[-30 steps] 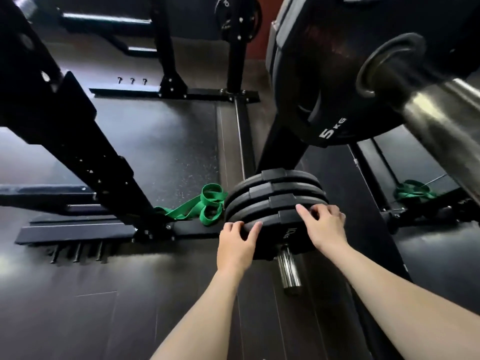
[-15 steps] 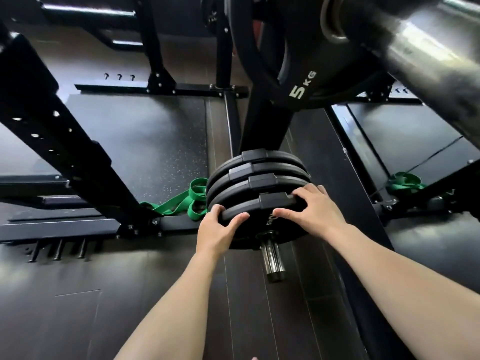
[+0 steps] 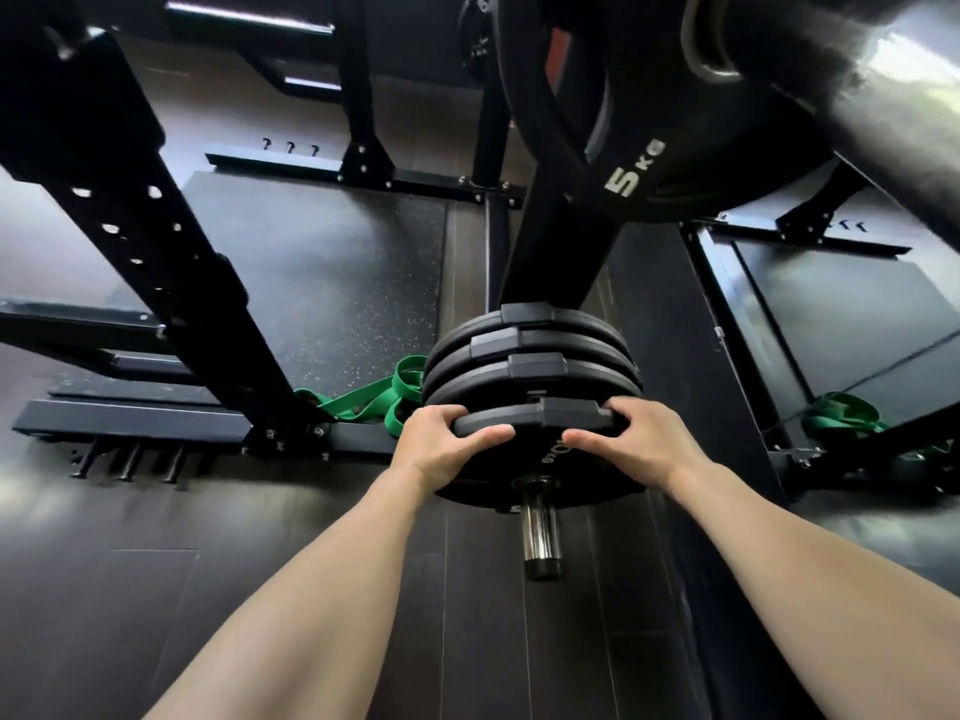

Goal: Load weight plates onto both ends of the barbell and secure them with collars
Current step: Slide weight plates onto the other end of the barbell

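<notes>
Several black weight plates (image 3: 530, 350) sit on a chrome storage peg (image 3: 540, 537) low on the rack. My left hand (image 3: 441, 449) grips the upper left rim of the nearest plate (image 3: 540, 475). Its upper right rim is gripped by my right hand (image 3: 639, 444). Both sets of fingers curl over the plate's back edge, thumbs on its face. A small gap separates this plate from the one behind. Overhead, the barbell sleeve (image 3: 883, 96) carries a black 5 kg plate (image 3: 649, 148), close to the camera.
A black rack upright (image 3: 156, 241) slants across the left. Its base bar (image 3: 156, 423) lies on the dark floor. Green resistance bands lie at the rack foot (image 3: 384, 397) and at right (image 3: 841, 418). A rubber mat (image 3: 337, 283) lies behind.
Both hands have gone from resting on the front plate's rim to curling round it, and the plate has slid a little along the peg away from the stack. My head has dropped closer.
</notes>
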